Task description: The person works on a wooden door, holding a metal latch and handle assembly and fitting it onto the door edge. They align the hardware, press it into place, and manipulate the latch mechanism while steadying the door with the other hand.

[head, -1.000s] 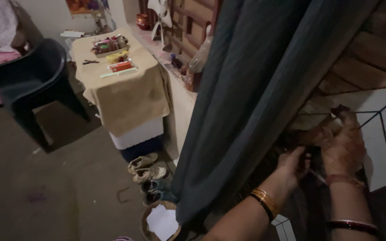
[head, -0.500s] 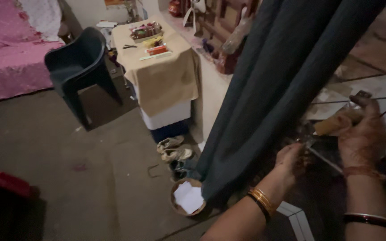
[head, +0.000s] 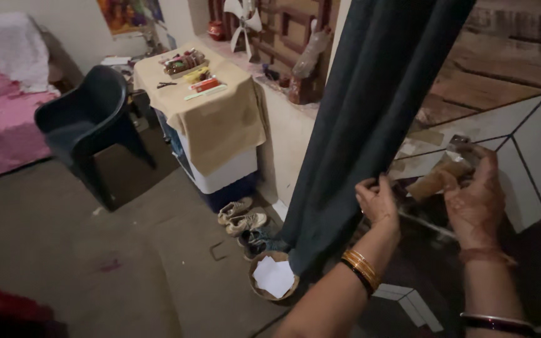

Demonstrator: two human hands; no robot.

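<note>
Shifted since the half-second-earlier frame: view swung right, left hand [head: 377, 201] risen along the dark curtain [head: 370, 119], fingers now pinching its edge at centre right. Right hand [head: 476, 199], right of frame, curled around a small brownish object [head: 436, 177], kind unclear, just beside the curtain edge, against the tiled wall [head: 533, 144]. Gold bangles [head: 359, 268] on left wrist. Below the curtain hem: round basket [head: 275, 278] with white paper, shoes [head: 242, 217]. Upper left: cloth-covered table [head: 220, 119], dark plastic chair [head: 89, 125], pink bed [head: 1, 125]
</note>
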